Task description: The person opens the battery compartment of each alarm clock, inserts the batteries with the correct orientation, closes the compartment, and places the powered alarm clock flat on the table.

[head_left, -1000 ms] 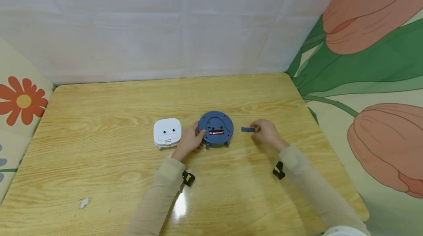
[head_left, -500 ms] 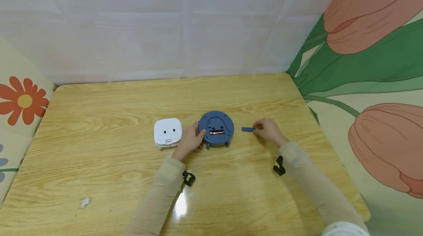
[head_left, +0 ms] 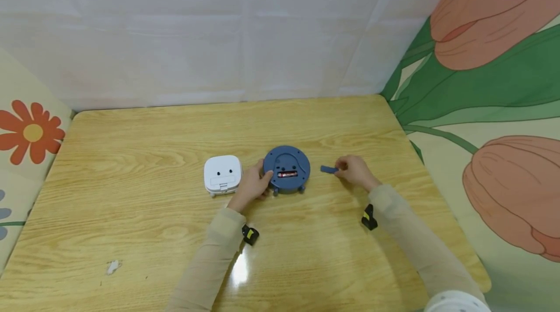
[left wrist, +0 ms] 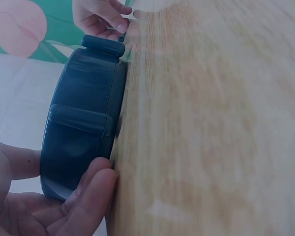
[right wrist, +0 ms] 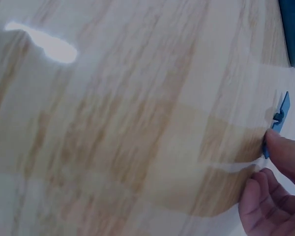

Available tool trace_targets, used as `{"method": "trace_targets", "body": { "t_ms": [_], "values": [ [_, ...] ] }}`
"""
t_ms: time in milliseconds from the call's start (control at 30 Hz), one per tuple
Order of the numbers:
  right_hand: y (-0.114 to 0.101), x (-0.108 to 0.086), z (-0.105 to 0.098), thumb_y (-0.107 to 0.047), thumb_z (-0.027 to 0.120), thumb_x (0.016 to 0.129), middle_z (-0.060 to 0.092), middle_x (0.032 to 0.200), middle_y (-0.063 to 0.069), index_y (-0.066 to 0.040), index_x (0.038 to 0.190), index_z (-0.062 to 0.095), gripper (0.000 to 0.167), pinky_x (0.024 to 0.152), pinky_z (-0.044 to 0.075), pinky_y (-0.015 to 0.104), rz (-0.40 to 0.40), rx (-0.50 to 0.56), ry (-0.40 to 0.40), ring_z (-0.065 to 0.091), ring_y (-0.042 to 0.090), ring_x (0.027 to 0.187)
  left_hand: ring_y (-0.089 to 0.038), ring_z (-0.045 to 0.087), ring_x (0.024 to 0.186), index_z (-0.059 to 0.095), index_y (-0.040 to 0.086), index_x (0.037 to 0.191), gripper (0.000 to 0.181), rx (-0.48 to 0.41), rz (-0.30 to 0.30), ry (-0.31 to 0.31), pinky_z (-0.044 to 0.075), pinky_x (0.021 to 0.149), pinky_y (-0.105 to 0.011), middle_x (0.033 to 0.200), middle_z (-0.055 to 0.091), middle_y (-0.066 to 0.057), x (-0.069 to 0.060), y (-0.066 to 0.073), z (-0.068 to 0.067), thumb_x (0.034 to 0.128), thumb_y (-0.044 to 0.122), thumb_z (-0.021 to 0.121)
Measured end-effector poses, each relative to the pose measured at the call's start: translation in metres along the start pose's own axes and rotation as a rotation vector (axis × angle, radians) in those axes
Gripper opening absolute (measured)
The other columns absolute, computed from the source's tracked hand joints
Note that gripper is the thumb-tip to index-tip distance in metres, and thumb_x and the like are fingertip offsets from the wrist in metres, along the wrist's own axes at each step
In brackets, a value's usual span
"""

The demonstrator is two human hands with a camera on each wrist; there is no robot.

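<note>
A round dark-blue clock (head_left: 286, 156) lies back side up on the table, with short feet on its near edge. In its uncovered slot sits a red battery (head_left: 287, 174). My left hand (head_left: 251, 185) grips the clock's left rim, thumb on the back and fingers around the side, as the left wrist view (left wrist: 83, 98) also shows. To the right, my right hand (head_left: 355, 172) pinches one end of a thin blue battery cover (head_left: 328, 169), held apart from the clock. In the right wrist view a small clip sticks out from the cover (right wrist: 282, 113).
A white rounded-square clock (head_left: 222, 174) lies back side up just left of my left hand. The wooden table (head_left: 153, 147) has a chipped patch (head_left: 113, 267) near the front left. A white cloth (head_left: 218, 35) hangs behind it.
The right hand has shifted very slightly to the right, and the battery cover it pinches has turned a little. The left hand and blue clock stay in place.
</note>
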State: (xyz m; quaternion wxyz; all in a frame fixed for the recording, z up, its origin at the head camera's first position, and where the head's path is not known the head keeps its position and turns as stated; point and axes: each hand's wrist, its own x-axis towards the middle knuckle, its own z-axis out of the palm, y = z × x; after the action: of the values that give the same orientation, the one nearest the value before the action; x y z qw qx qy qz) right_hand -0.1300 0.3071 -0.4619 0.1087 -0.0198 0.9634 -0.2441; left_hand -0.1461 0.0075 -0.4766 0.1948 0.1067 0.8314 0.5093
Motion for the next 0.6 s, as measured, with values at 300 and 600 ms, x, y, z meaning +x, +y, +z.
{"method": "trace_targets", "body": {
  "t_ms": [300, 600],
  "values": [
    [-0.0038, 0.0007, -0.0006, -0.002, 0.069, 0.077, 0.056, 0.076, 0.008, -0.001, 0.079, 0.058, 0.011, 0.062, 0.044, 0.033, -0.015, 0.018, -0.008, 0.051, 0.021, 0.071, -0.023, 0.059, 0.047, 0.033, 0.005, 0.139, 0.050, -0.011, -0.017, -0.011, 0.051, 0.039, -0.031, 0.061, 0.058, -0.011, 0.0002, 0.0003, -0.0009, 0.0945, 0.019, 0.050],
    [-0.0035, -0.0008, 0.0005, 0.000, 0.068, 0.078, 0.057, 0.075, 0.008, 0.000, 0.080, 0.059, 0.009, 0.061, 0.046, 0.032, -0.040, 0.049, 0.005, 0.052, 0.020, 0.069, -0.022, 0.059, 0.047, 0.033, 0.005, 0.140, 0.051, -0.006, -0.016, -0.011, 0.051, 0.039, -0.030, 0.062, 0.058, -0.011, 0.0003, 0.0002, -0.0005, 0.0946, 0.020, 0.050]
  ]
}}
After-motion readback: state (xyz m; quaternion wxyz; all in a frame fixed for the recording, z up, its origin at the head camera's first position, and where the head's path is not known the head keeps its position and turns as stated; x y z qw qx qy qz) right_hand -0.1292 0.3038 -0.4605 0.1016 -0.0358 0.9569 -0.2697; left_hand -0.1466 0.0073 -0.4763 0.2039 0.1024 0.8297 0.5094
